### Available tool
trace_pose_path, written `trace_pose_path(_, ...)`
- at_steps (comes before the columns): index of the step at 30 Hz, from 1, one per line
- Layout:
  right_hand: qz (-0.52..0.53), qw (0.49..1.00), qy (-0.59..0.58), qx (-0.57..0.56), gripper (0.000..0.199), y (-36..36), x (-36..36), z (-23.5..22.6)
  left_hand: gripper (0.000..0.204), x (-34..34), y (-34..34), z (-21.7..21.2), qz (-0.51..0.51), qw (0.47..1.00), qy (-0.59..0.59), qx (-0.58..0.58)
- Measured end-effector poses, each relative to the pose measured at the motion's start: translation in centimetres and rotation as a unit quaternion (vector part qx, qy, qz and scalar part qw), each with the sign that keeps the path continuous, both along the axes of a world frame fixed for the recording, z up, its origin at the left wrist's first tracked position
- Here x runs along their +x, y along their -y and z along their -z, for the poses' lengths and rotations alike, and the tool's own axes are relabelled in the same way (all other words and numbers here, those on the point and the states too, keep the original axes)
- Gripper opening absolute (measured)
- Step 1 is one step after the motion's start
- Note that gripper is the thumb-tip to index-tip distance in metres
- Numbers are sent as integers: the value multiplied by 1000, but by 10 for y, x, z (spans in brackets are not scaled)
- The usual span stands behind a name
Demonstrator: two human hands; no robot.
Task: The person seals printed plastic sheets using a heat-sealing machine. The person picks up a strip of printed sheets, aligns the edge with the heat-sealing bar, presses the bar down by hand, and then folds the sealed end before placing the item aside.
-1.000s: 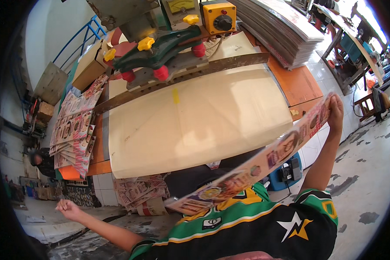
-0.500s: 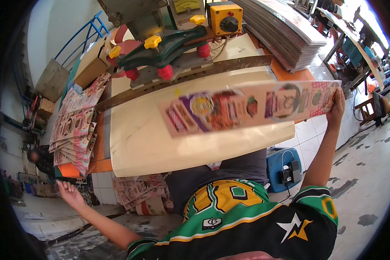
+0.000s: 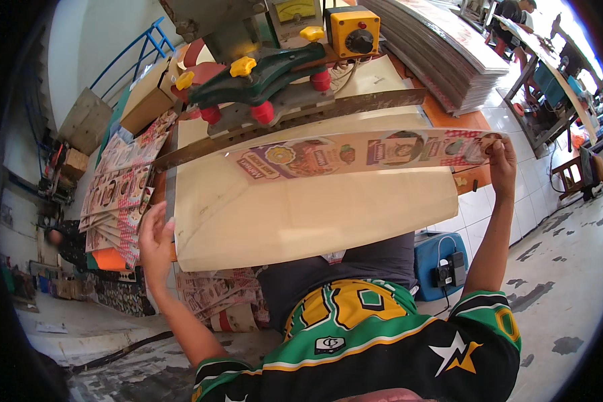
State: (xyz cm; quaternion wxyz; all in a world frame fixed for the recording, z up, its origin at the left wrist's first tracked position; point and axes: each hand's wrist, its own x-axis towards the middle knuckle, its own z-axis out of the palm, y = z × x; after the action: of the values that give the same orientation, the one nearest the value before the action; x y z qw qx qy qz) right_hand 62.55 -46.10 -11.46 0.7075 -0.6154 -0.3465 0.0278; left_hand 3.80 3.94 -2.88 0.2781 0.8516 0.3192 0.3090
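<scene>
My right hand (image 3: 503, 164) grips the right end of a long, thin printed sheet (image 3: 355, 153) with food pictures on it. The sheet lies across a cream-coloured covering (image 3: 315, 214) on the worktable, just in front of the long metal bar (image 3: 295, 119) of a machine. At the left edge of that covering is my left hand (image 3: 156, 244), empty, its thumb apart from the fingers. Close beside it, a fanned pile of similar printed sheets (image 3: 124, 191) rests on the table's left side.
Above the bar sits a dark green clamp frame (image 3: 261, 84) with yellow knobs and red feet. A yellow control box (image 3: 352, 32) stands behind it. A tall stack of flat boards (image 3: 442, 57) is at the back right. More printed sheets (image 3: 221, 298) lie below the table.
My left hand has moved up and right, from beyond the table to its left edge. The printed sheet has shifted left and back toward the metal bar, with my right hand still holding it.
</scene>
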Motion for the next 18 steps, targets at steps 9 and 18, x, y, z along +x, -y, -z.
trace_pose_path(9,-110,978,-119,132,26,-49,-8,8,65,111,22,8,72,993,86,-38)
trace_pose_path(18,-66,987,-127,70,23,-90,-49,-8,48,122,12,35,68,968,156,-183)
